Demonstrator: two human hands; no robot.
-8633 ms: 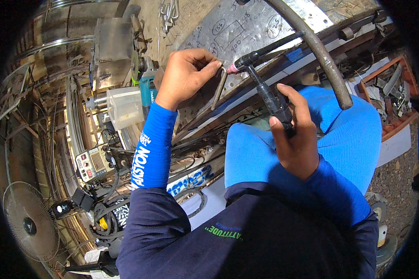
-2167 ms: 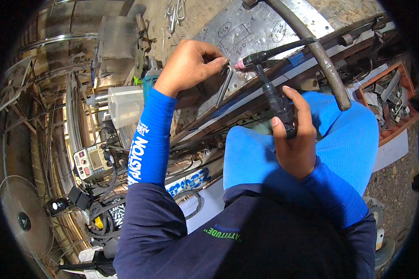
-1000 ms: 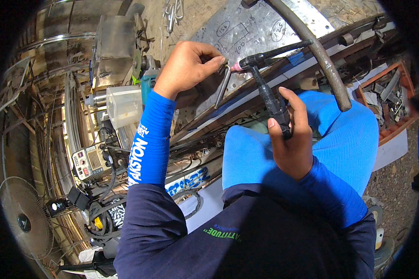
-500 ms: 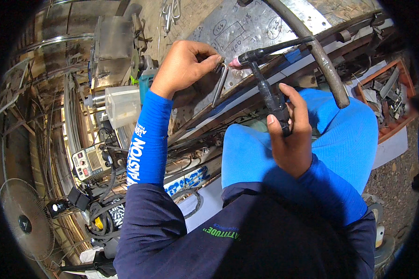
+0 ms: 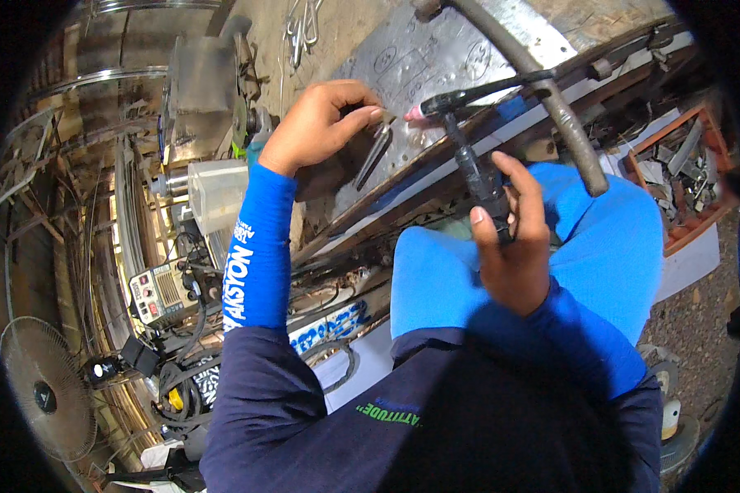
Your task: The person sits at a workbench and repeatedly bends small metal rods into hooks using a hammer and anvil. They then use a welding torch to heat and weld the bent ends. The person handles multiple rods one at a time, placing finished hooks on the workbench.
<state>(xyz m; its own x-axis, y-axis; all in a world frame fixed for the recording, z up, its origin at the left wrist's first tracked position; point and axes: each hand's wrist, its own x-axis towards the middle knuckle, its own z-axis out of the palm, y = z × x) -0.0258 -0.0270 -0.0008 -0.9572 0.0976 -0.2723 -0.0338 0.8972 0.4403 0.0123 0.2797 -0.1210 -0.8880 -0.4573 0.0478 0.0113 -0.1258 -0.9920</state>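
Note:
My left hand (image 5: 321,125) is closed, thumb and fingers pinching one end of a small bent metal rod (image 5: 373,161). The rod's free end points down and to the left, above the metal sheet's near edge. In my right hand (image 5: 514,259) is a black TIG welding torch (image 5: 471,168), its handle gripped from below. The torch's pink nozzle (image 5: 416,112) faces left, a short gap from the fingertips of my left hand. Its long black back cap reaches right to a curved metal bar (image 5: 571,127).
A scratched metal sheet (image 5: 436,57) with handwriting lies on the workbench. Several bent rods (image 5: 302,29) lie at the far side. At right stands an orange tray (image 5: 689,234) of metal scraps. To the left are a welding machine (image 5: 163,292), coiled cables and a fan (image 5: 48,394).
The bent rod has turned in my left hand, its lower end swinging left. My left hand has shifted slightly down and left. The torch and my right hand have barely moved.

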